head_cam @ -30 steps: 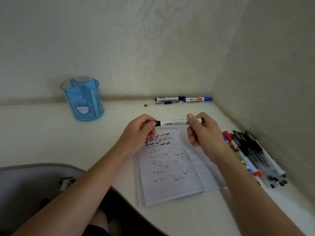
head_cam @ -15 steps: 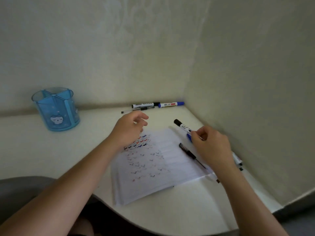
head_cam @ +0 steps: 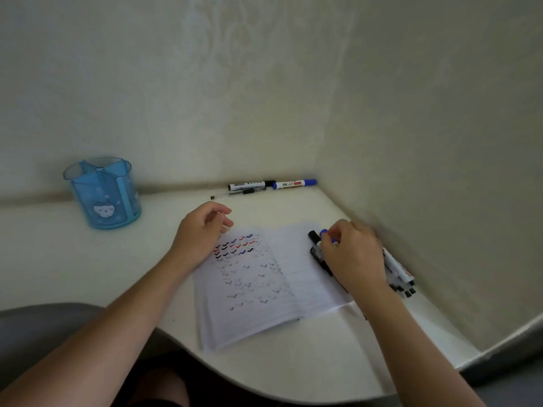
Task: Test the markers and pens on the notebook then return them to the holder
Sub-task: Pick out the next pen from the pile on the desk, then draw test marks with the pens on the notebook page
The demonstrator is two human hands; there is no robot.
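Now the right hand (head_cam: 352, 257) has dropped to pinch a blue marker (head_cam: 324, 232).

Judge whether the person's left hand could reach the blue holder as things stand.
Probably yes: the left hand hovers open, holding nothing, and only bare desk lies between it and the holder.

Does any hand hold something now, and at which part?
The left hand holds nothing. The right hand seems to pinch the blue-capped marker near its cap end, though blur leaves this uncertain.
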